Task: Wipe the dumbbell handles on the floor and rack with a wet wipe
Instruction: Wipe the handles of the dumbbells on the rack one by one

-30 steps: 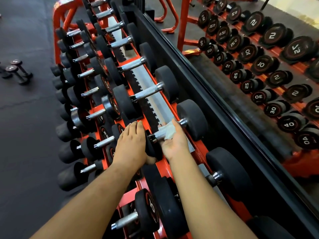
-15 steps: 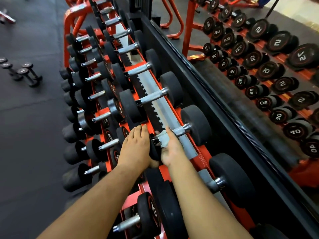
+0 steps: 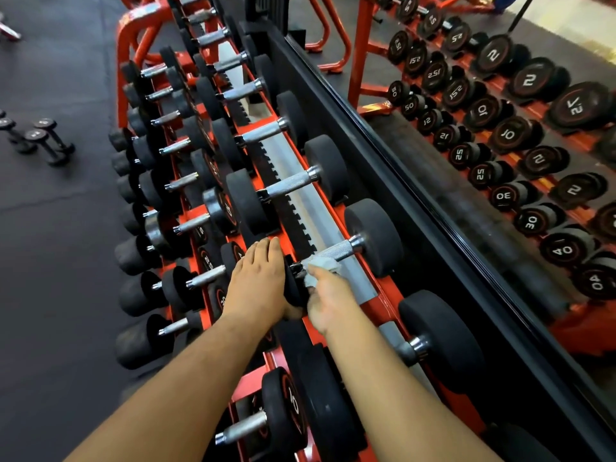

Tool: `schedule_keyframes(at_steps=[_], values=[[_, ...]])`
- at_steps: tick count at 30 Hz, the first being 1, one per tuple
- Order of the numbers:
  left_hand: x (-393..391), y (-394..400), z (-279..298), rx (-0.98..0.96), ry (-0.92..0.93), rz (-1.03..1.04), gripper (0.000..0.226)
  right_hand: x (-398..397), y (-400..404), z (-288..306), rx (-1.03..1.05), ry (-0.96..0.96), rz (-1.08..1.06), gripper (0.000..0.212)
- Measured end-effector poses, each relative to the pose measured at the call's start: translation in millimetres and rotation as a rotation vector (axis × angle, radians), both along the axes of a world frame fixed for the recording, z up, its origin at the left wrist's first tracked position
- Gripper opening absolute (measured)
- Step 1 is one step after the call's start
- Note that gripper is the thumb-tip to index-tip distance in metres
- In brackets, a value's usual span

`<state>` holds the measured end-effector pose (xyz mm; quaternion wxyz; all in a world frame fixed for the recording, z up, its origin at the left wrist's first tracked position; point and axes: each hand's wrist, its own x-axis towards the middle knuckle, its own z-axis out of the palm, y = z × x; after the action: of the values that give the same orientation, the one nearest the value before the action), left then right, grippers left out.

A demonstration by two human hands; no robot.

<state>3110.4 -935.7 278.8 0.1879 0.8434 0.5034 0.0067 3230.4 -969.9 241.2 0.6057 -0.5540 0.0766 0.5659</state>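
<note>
Nearest, two bare forearms are seen reaching up from the bottom edge toward the top tier of a long red steel dumbbell rack [image 3: 336, 208]. A black rubber-headed dumbbell marked 10 [image 3: 278, 416] is seen racked between the forearms at the near end. Just beyond, the left hand [image 3: 258, 283] is laid flat, its fingers [image 3: 263, 251] straight and together, over the near black rubber head [image 3: 293, 290] of one dumbbell on the top tier. Just right of it, the right hand [image 3: 328, 303] is curled around the near end of that dumbbell's knurled chrome handle [image 3: 335, 251], and a crumpled white wet wipe [image 3: 320, 266] is gripped between its fingers and the bar; the wipe is wrapped over the handle next to the near head. The far part of the handle is left bare, up to the far black head [image 3: 375, 236]. Farther along, more dumbbells with chrome handles are racked in rows on the top and lower tiers. To the left, on the dark rubber floor [image 3: 50, 261], a few small black dumbbells [image 3: 43, 138] are seen lying well apart from the rack. To the right, behind a black ledge, a wall mirror [image 3: 500, 135] is seen, in which numbered dumbbell heads are reflected.
</note>
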Motion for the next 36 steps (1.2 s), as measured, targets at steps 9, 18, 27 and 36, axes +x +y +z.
schedule_keyframes(at_steps=[9,18,27,36], values=[[2.0,1.5,-7.5,0.032,-0.013,0.008,0.143,46.8,15.6,6.8,0.133,0.063,-0.291,0.017],[1.1,5.7,-16.2,0.049,-0.030,0.001,0.143,49.7,14.5,1.0,0.216,0.060,-0.431,0.043],[1.1,3.5,-9.2,0.025,-0.038,0.001,0.142,54.8,24.9,-6.4,0.115,0.042,-0.331,0.043],[1.4,3.4,-8.2,0.023,-0.032,0.004,0.142,57.2,42.4,-0.9,0.031,0.003,-0.305,0.024]])
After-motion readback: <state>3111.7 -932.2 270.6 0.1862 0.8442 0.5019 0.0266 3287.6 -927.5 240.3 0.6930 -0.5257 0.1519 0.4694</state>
